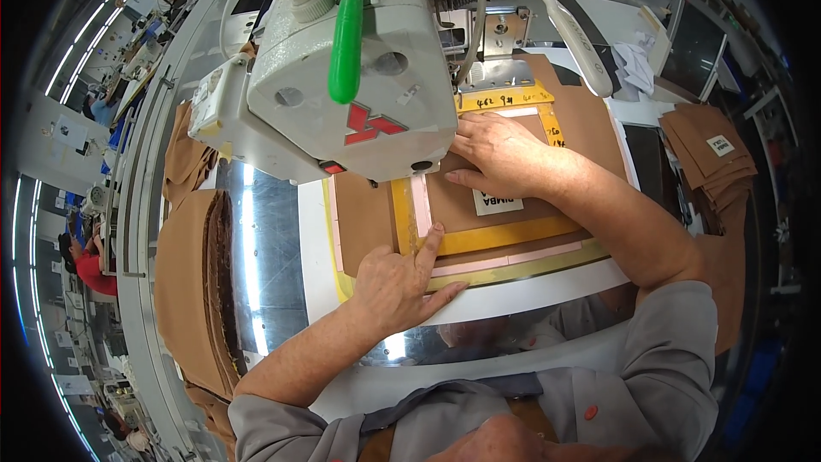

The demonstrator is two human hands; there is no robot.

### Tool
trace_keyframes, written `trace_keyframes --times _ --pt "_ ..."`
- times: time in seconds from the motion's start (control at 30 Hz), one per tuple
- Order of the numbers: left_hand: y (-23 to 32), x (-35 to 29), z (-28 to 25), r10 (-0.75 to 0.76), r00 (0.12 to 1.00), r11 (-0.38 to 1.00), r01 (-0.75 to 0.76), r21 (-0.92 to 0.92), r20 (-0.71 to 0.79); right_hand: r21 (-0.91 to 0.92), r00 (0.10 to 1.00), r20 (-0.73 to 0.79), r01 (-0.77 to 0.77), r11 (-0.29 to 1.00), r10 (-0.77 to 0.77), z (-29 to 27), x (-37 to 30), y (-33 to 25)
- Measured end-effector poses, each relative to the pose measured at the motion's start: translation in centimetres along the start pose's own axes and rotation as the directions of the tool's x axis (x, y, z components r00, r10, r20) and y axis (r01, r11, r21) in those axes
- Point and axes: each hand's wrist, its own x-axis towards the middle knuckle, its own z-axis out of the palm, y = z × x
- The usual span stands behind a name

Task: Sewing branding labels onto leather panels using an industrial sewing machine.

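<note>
A brown fabric piece (457, 208) with a white label (496, 202) lies within a yellow template frame (513, 235) under the head of a white sewing machine (295, 124). Pink strips (479, 264) run along the template. My left hand (395, 284) rests at the template's near left corner, index finger stretched onto the frame and thumb spread, holding nothing. Flat on the fabric near the needle area lies my right hand (498, 154), its fingers extended; the machine head partly covers its fingertips. The needle is hidden from this view.
A thick stack of brown fabric pieces (188, 282) stands on the left. More brown pieces (701, 141) lie at the right. A green-handled tool (345, 47) hangs before the machine head, and a white wand-shaped device (575, 38) hangs at the upper right.
</note>
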Motion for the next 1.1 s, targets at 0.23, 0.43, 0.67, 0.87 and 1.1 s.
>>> trace_keyframes --times 0.23,0.43,0.67,0.87,1.1 --pt "0.8 -1.2 -0.1 0.044 0.999 0.999 -0.044 -0.01 0.008 -0.035 0.999 0.033 0.023 0.999 -0.022 -0.1 -1.1 -1.3" --pt "1.5 -2.1 -0.4 0.043 0.997 0.999 -0.041 -0.022 0.065 -0.113 0.997 -0.005 0.074 0.991 -0.075 0.3 -1.9 -2.2" --pt "2.4 -3.5 -0.7 0.073 0.992 0.997 -0.069 -0.039 0.106 -0.12 0.996 0.014 0.087 0.989 -0.086 0.3 -2.7 -3.4" --pt "2.5 -2.8 -2.2 0.08 0.985 0.995 -0.07 -0.065 0.152 -0.182 0.996 0.006 0.087 0.98 -0.087 0.5 -3.7 -4.3" --pt "-0.1 3.6 -1.2 0.099 0.994 0.984 -0.105 -0.142 -0.048 -0.113 0.995 -0.055 0.076 0.991 -0.082 -0.2 -5.4 -4.4"
